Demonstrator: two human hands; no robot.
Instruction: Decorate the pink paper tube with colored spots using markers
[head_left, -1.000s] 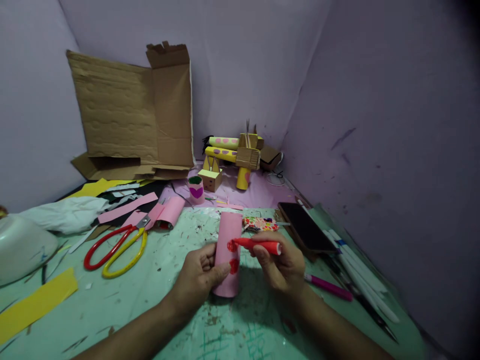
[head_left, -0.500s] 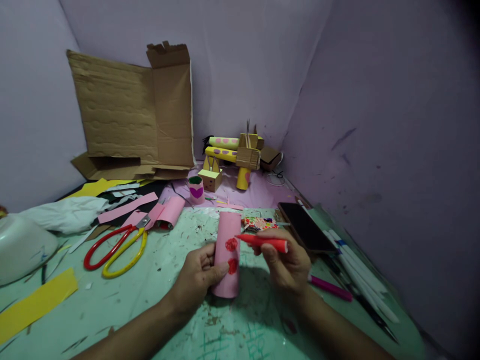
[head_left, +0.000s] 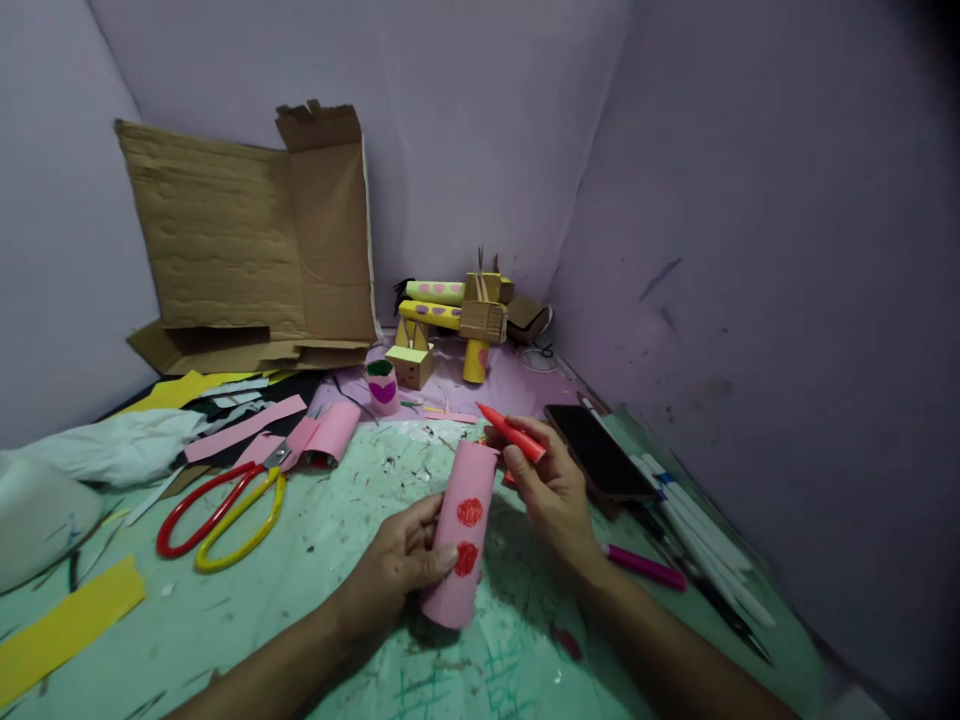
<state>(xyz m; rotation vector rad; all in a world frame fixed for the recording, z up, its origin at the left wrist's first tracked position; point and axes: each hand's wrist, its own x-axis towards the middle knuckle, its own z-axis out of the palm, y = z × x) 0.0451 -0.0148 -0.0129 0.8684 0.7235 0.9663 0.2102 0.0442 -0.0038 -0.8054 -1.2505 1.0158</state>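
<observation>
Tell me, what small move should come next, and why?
Probably lower the red marker, gripped by the right hand, to the pink tube's upper part: the tip is off the tube, the left hand steadies it, and no spot shows above the two red ones.

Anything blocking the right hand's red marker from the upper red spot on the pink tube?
Nothing visible between the marker in the right hand and the upper spot. The left hand grips the tube lower down, its thumb by the lower spot.
</observation>
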